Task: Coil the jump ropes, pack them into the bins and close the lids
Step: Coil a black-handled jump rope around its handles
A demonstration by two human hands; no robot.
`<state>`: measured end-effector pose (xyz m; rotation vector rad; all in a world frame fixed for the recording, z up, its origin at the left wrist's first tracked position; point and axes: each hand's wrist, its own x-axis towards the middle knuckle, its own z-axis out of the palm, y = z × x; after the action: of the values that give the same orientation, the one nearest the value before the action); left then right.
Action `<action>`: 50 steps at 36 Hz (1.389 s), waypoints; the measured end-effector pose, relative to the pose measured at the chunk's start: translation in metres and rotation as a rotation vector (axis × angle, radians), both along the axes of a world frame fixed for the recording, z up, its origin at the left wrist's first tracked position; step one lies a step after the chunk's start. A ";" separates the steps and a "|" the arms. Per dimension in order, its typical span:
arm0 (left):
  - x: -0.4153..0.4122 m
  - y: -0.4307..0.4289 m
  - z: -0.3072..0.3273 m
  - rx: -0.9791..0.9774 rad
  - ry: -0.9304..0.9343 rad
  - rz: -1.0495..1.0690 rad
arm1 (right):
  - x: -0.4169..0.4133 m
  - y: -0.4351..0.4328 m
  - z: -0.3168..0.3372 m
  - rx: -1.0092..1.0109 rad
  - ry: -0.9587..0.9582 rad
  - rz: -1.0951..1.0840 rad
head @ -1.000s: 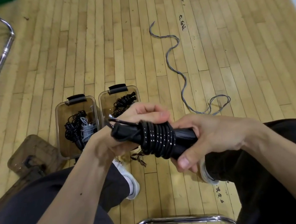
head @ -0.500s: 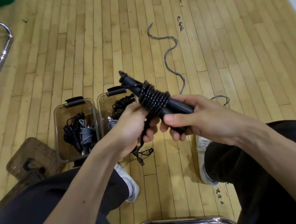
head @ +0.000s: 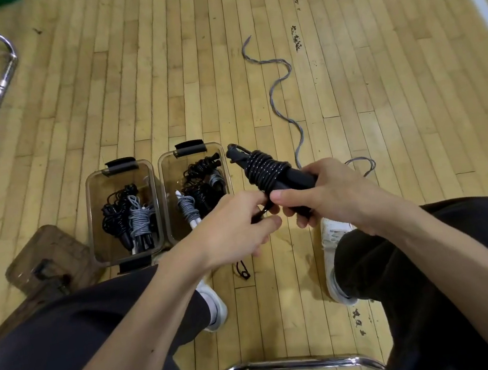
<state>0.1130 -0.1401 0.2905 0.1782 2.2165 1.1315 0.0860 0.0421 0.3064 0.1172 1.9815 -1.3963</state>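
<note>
Glossy wood floor (head: 159,71), clear plastic bins (head: 94,223), shiny chrome chair tube (head: 291,363)

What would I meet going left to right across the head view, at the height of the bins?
Lid → left bin → right bin → black rope, gripped by the right hand. The left hand and grey rope overlap these, so they are left out.

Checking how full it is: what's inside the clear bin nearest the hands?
Coiled black ropes and a grey rope with white handles lie in the bin. The left hand covers its near corner, so anything there is hidden.
</note>
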 end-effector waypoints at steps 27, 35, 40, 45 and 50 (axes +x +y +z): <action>-0.004 -0.014 -0.003 -0.114 0.438 -0.207 | 0.003 0.002 0.005 0.283 -0.214 0.533; -0.003 -0.005 0.006 0.009 0.232 -0.166 | 0.005 0.005 0.007 0.170 -0.348 0.698; -0.002 0.000 0.015 0.132 0.062 -0.137 | 0.008 0.007 0.010 0.068 -0.378 0.769; -0.002 0.000 0.020 0.312 -0.111 -0.138 | 0.010 0.007 0.013 -0.076 -0.366 0.791; -0.005 -0.006 0.022 0.493 -0.156 -0.021 | 0.006 0.007 0.016 -0.291 -0.343 0.725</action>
<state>0.1077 -0.1462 0.3129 0.3063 1.7639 1.6062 0.0920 0.0491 0.3223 -0.4275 1.3181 -1.0667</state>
